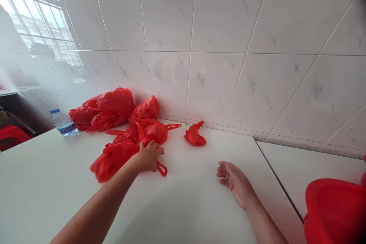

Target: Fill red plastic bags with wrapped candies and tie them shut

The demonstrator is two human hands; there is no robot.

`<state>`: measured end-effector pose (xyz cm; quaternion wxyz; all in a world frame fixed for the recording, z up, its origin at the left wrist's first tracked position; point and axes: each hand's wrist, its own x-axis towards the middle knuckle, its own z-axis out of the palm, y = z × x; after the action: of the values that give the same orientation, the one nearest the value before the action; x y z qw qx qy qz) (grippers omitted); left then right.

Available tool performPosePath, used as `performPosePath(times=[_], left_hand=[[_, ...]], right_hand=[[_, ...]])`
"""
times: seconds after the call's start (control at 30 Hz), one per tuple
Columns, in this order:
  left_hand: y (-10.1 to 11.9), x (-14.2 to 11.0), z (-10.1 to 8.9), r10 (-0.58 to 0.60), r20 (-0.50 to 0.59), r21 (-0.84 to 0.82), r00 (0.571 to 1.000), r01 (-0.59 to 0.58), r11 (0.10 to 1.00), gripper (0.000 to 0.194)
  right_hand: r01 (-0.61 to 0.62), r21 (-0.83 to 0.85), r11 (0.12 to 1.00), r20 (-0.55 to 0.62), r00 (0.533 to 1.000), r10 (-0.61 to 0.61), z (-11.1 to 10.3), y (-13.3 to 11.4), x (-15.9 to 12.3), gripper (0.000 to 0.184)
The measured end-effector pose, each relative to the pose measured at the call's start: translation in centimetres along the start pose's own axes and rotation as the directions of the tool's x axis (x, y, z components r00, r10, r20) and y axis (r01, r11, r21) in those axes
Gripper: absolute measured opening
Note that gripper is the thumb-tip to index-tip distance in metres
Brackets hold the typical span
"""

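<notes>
My left hand (149, 157) reaches over the white table to a knotted red plastic bag (156, 132). Its fingers are apart and touch the near side of the bag; its palm is hidden. A thin red handle loop (162, 169) sticks out beside this hand. Under and left of my forearm lies another crumpled red plastic bag (114, 156). My right hand (236, 183) rests at the right, palm turned inward, fingers loosely curled and apart, with nothing in them. Nearest to it, close to the wall, sits a small tied red bag (195, 135).
Larger filled red bags (108, 108) lean near the tiled wall (168, 76). A water bottle (64, 122) with a blue cap stands at their left. At the lower right is a red plastic basket (328, 209), beyond a seam in the tabletop (183, 206).
</notes>
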<state>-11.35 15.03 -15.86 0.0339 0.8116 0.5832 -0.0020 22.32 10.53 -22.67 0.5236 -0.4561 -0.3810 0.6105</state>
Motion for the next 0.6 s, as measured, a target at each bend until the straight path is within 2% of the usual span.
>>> performPosePath(times=[0.07, 0.13, 0.2, 0.27, 0.3, 0.37, 0.4, 0.47, 0.53, 0.6], left_hand=[[1.7, 0.6, -0.6, 0.079, -0.055, -0.114, 0.995, -0.085, 0.99, 0.056], [3.8, 2.0, -0.8, 0.116, -0.201, -0.18, 0.973, -0.153, 0.972, 0.056], [6.0, 4.0, -0.4, 0.117, -0.282, -0.279, 0.952, -0.198, 0.94, 0.057], [7.8, 6.3, 0.5, 0.052, -0.296, -0.452, 0.954, -0.188, 0.872, 0.064], [8.5, 7.5, 1.1, -0.024, -0.299, -0.537, 0.954, -0.147, 0.831, 0.069], [9.5, 9.6, 2.4, -0.132, -0.292, -0.607, 0.947, -0.077, 0.791, 0.076], [9.8, 10.4, 3.0, -0.182, -0.285, -0.64, 0.941, -0.046, 0.767, 0.072], [10.0, 11.3, 4.2, -0.211, -0.279, -0.668, 0.937, -0.031, 0.744, 0.051], [10.0, 11.2, 5.0, -0.187, -0.288, -0.683, 0.939, -0.064, 0.728, 0.026], [9.9, 10.3, 5.6, -0.154, -0.311, -0.704, 0.938, -0.119, 0.7, 0.018]], right_hand=[[-0.002, 0.0, 1.0, 0.001, 1.0, 0.002, 0.0, 0.0, 0.1, 0.037], [0.003, -0.012, 1.0, -0.004, 1.0, -0.003, 0.0, 0.2, 0.2, 0.037], [0.019, -0.05, 0.999, -0.02, 1.0, -0.02, 0.1, 0.3, 0.4, 0.038], [0.051, -0.127, 0.991, -0.043, 0.997, -0.057, 0.3, 0.6, 0.5, 0.039], [0.071, -0.178, 0.981, -0.051, 0.995, -0.082, 0.5, 0.7, 0.5, 0.04], [0.104, -0.279, 0.955, -0.052, 0.991, -0.123, 0.8, 0.8, 0.6, 0.041], [0.111, -0.319, 0.941, -0.048, 0.99, -0.133, 1.0, 0.7, 0.5, 0.041], [0.108, -0.362, 0.926, -0.046, 0.99, -0.134, 1.2, 0.6, 0.4, 0.041], [0.102, -0.362, 0.927, -0.042, 0.991, -0.126, 1.3, 0.4, 0.3, 0.04], [0.106, -0.351, 0.93, -0.039, 0.991, -0.128, 1.3, 0.3, 0.2, 0.04]])
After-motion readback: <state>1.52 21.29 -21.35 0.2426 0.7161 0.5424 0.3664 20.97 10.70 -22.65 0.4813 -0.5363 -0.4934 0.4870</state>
